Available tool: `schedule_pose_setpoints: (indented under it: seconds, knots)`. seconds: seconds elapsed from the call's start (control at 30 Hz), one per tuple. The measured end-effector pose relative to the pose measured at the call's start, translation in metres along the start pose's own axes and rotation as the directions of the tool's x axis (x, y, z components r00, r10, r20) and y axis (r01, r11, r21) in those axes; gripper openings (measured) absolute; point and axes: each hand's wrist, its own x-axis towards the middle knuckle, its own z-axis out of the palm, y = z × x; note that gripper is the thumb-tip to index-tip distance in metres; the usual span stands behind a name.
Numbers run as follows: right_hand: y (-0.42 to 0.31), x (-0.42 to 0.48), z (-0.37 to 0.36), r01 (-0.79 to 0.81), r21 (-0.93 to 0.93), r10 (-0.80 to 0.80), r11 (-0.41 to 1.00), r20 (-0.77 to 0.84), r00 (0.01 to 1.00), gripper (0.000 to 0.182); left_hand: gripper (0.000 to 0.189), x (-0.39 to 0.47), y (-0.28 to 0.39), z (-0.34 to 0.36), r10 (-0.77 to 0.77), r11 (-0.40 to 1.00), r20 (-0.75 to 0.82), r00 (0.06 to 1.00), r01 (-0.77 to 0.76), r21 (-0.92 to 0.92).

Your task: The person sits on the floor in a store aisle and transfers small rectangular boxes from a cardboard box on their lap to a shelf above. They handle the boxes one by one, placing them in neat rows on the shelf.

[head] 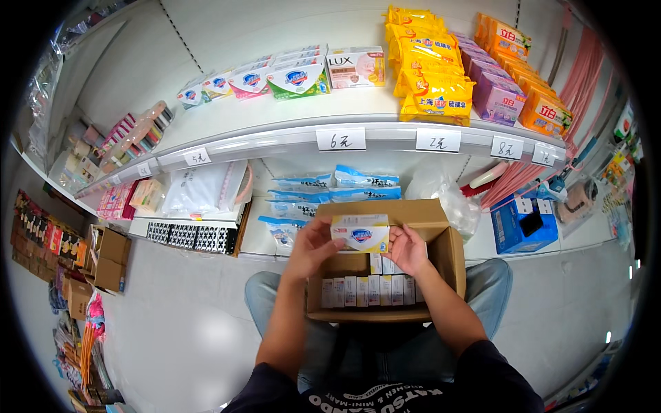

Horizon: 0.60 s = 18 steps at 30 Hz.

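A white and yellow Safeguard soap box [360, 235] is held level above an open cardboard carton [441, 248]. My left hand [313, 245] grips its left end, with the thumb across the front. At its right end are the fingers of my right hand [409, 249], steadying that side. Below, inside the carton, a row of soap boxes [368, 291] stands on end along the near wall. A few more boxes [376, 264] show behind that row, partly hidden by my right hand. The carton sits between my knees.
On the shelf ahead stand Safeguard boxes [299, 78], a LUX box [356, 68], yellow soap packs [434, 93], purple boxes [500, 100] and orange packs [547, 112]. Its front rail [268, 138] carries price cards. Blue-white packets [294, 209] and a blue box [524, 227] rest on the lower shelf.
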Motion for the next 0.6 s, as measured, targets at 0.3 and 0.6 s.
schedule_pose_setpoints:
  seconds: [0.3, 0.6]
  knots:
    - [0.002, -0.001, -0.001, -0.062, -0.141, 0.073, 0.988, 0.073, 0.995, 0.040, 0.050, 0.015, 0.108, 0.019, 0.334, 0.941, 0.023, 0.942, -0.335, 0.040]
    - [0.002, -0.003, -0.006, -0.069, -0.147, 0.081, 0.987, 0.079, 0.994, 0.039, 0.044, 0.053, 0.182, -0.039, 0.533, 0.837, -0.312, 0.786, -0.544, 0.059]
